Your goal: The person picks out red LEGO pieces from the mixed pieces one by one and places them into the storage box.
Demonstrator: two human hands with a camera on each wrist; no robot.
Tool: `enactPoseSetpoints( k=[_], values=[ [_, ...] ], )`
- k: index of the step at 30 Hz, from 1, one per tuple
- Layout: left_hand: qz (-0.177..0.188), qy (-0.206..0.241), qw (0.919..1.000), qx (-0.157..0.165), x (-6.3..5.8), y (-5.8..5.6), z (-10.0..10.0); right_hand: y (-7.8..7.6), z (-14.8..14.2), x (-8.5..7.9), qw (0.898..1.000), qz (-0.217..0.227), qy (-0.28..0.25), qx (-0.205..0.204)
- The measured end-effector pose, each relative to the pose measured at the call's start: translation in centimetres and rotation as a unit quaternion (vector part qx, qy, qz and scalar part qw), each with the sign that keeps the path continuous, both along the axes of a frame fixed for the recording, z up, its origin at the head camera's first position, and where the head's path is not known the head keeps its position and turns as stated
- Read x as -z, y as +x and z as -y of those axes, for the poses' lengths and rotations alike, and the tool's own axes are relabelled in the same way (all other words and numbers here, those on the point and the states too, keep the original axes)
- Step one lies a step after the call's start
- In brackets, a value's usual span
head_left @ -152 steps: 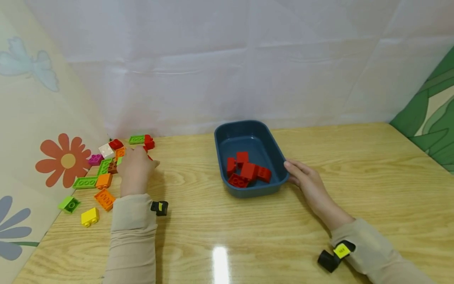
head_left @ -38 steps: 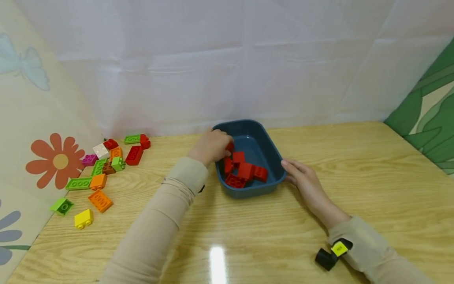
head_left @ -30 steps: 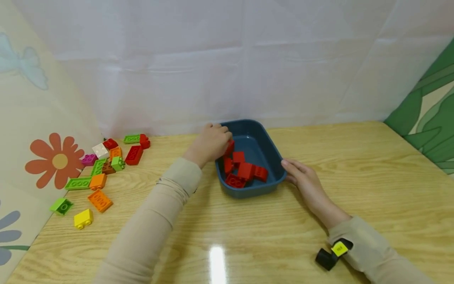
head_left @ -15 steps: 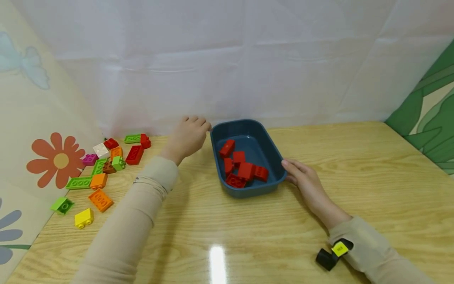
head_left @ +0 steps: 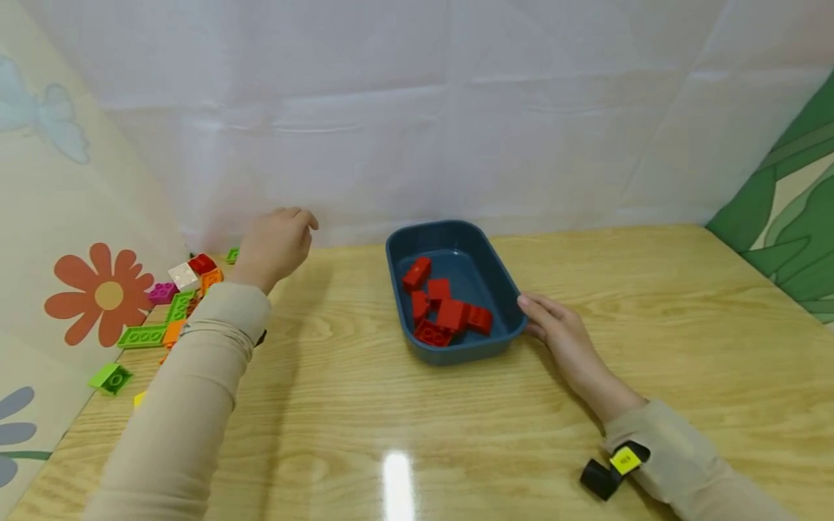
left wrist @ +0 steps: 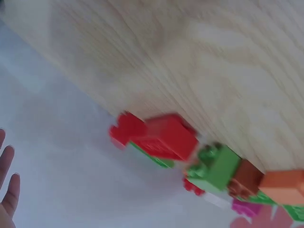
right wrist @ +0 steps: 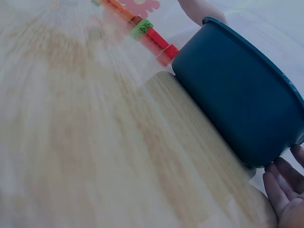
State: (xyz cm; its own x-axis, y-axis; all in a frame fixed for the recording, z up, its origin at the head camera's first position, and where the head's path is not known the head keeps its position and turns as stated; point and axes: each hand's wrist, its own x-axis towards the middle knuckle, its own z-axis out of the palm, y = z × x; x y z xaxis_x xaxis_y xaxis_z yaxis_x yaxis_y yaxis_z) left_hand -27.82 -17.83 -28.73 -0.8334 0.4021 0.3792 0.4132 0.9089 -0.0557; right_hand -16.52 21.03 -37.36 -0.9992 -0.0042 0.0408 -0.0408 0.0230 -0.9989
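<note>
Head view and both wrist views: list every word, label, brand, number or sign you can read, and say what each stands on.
No text can be read.
Yellow label on the black wrist device at the right sleeve: dark characters, too small and blurred to read.
Red bricks in the blue box: any lettering is too small to make out.
Blue box: no lettering shows on the walls in view.

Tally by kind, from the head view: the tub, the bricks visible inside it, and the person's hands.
Blue tub: 1
Red bricks visible inside: 6
Left hand and right hand: 2
Total: 9
</note>
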Motion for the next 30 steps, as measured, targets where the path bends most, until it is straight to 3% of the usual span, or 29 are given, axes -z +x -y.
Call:
enactPoseSetpoints(
  k=[6, 12, 16, 22, 30],
  values=[
    [0.042, 0.014, 0.9969, -0.066, -1.2, 0.4, 4.0, 0.3, -0.2, 0.0, 1.000, 0.005, 0.021, 0.003],
    [0.075, 0.041, 0.9884, -0.125, -1.3, 1.1, 8.0, 0.7, -0.4, 0.0, 0.999, 0.009, 0.041, 0.007],
    [0.089, 0.060, 0.9832, -0.148, -0.7, 1.8, 9.9, 0.9, -0.3, 0.0, 0.998, 0.014, 0.055, 0.003],
    [0.098, 0.062, 0.9770, -0.179, 0.8, 2.2, 11.1, 1.7, -0.4, 0.1, 0.996, 0.028, 0.088, 0.003],
    [0.136, 0.035, 0.9656, -0.219, 2.0, 2.4, 12.5, 2.7, -1.0, -0.1, 0.998, 0.018, 0.066, 0.004]
  ],
)
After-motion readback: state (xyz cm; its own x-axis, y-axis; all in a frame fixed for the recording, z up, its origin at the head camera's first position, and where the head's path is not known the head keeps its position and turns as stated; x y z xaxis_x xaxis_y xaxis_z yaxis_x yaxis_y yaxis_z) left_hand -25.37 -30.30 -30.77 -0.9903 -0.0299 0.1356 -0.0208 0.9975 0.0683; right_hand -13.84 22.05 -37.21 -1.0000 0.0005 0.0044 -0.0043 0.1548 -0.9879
